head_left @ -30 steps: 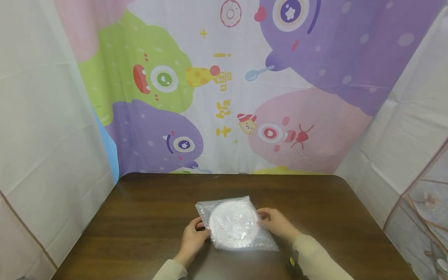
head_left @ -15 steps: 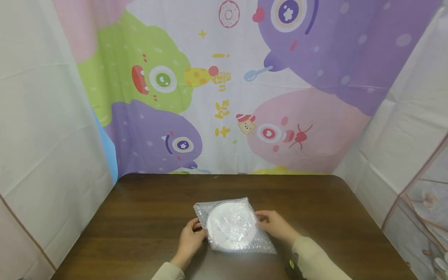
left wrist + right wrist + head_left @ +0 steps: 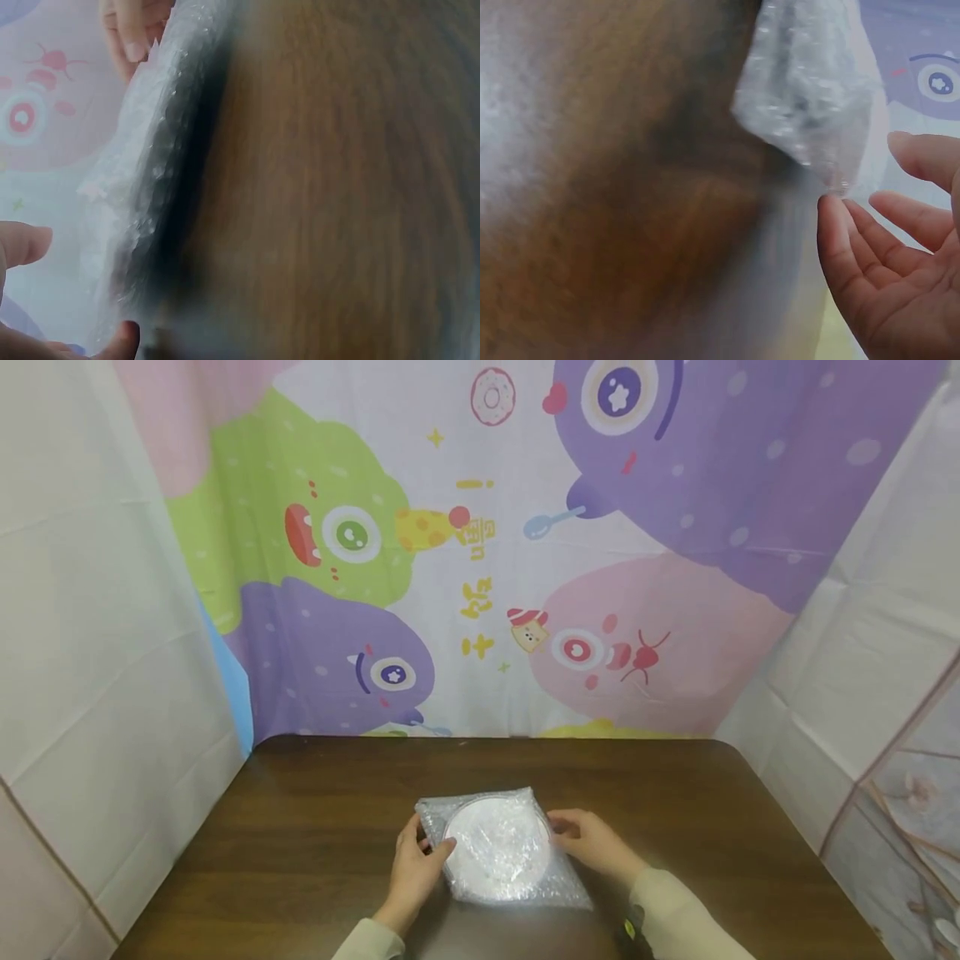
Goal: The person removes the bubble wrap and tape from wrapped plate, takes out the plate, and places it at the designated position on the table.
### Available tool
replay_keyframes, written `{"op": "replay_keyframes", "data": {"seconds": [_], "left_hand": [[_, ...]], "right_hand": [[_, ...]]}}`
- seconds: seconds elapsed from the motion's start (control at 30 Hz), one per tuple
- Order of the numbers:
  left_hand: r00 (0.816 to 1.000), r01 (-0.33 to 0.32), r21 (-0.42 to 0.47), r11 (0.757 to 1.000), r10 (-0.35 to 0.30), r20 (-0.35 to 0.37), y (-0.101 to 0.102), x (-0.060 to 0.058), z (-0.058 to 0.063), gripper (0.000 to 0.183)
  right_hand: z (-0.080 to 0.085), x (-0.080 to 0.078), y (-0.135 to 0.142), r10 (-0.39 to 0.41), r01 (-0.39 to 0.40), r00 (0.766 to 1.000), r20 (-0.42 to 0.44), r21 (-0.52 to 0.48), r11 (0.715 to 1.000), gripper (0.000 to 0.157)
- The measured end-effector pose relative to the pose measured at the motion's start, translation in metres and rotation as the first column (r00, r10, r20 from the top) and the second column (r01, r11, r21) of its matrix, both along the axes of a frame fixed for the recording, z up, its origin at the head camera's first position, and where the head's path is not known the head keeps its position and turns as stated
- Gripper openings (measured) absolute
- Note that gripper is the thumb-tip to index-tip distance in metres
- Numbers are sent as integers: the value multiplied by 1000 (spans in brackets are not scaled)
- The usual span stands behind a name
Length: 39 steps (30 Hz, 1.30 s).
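A round, flat white disc (image 3: pixel 495 847), perhaps a plate, lies inside a clear bubble-wrap bag (image 3: pixel 540 889) on the brown table. The left hand (image 3: pixel 412 872) is at the bag's left edge, its thumb over the near side and its fingers at the far left edge. In the left wrist view that thumb (image 3: pixel 26 244) stands apart from the wrap. At the bag's right edge, the right hand (image 3: pixel 596 843) touches it with extended fingers. The right wrist view shows a fingertip (image 3: pixel 831 210) against a wrap corner, the thumb clear of it.
The brown wooden table (image 3: pixel 315 793) reaches back to a curtain (image 3: pixel 480 693) printed with cartoon monsters. Pale sheets (image 3: pixel 97 610) hang at both sides. A dark object with a yellow mark (image 3: pixel 630 929) is beside the right sleeve (image 3: pixel 675 910).
The left hand has shifted slightly, its thumb now higher and farther over the bag's edge. The bag and the right hand stay nearly in place; the head view tilts slightly.
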<state>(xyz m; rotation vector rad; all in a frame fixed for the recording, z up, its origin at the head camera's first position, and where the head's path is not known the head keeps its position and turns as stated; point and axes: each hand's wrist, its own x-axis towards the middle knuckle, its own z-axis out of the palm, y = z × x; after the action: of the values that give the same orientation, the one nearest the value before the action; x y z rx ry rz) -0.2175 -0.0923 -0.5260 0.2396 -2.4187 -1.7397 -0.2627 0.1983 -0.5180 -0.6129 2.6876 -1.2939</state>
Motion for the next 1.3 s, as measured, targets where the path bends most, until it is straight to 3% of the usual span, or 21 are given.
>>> {"op": "replay_keyframes", "data": {"seconds": [0.23, 0.63, 0.8, 1.03, 1.3], "left_hand": [[999, -26, 29, 999, 27, -21, 9, -1, -7, 90], [1000, -7, 39, 999, 6, 24, 11, 3, -9, 96], [1000, 17, 58, 998, -18, 22, 10, 5, -10, 98], [999, 47, 69, 997, -48, 23, 8, 6, -13, 100], [998, 59, 73, 996, -60, 17, 8, 5, -13, 100]], "right_hand": [[12, 6, -4, 10, -3, 991, -132, 51, 999, 43], [33, 20, -24, 134, -102, 953, -271, 130, 986, 42], [39, 30, -35, 197, -139, 923, -332, 190, 972, 38], [39, 43, -47, 338, -190, 830, -443, 346, 919, 33], [29, 47, -54, 407, -214, 804, -434, 428, 878, 35]]}}
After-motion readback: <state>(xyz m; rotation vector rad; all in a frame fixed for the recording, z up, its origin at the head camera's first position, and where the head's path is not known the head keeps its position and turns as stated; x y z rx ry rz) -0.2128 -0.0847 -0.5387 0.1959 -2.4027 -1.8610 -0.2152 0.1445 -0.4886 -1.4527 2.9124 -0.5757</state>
